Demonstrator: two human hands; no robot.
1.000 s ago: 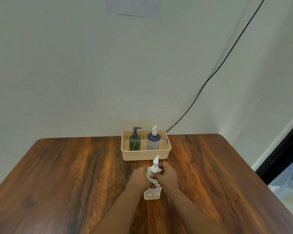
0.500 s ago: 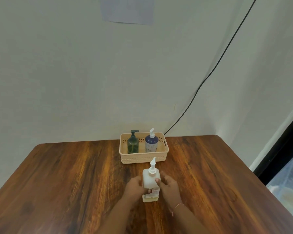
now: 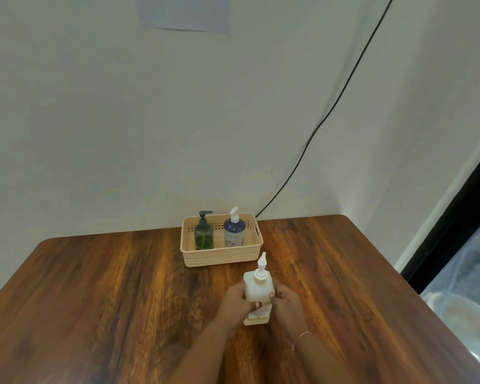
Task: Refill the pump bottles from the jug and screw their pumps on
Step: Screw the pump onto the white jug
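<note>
I see the white pump bottle (image 3: 258, 289) standing upright on the bench (image 3: 94, 286), just in front of the beige basket (image 3: 222, 257) and apart from it, slightly toward the basket's right end. Its white pump (image 3: 261, 268) sits on the neck, nozzle pointing up and away; whether it is fully screwed down I cannot tell. Both hands are clamped on this bottle: the left hand (image 3: 234, 302) wraps its left side, the right hand (image 3: 287, 304) its right side, thumbs pressed on the near face over the label (the print is too blurred to read). A thin bangle (image 3: 304, 334) circles the right wrist.

Inside the basket, which stands at the bench's far edge against the wall, a green pump bottle (image 3: 203, 236) with a dark pump occupies the left half and a dark blue pump bottle (image 3: 234, 231) with a white pump the right half, both upright and close together. Behind the basket's right end a black cable (image 3: 344, 90) climbs the wall.
</note>
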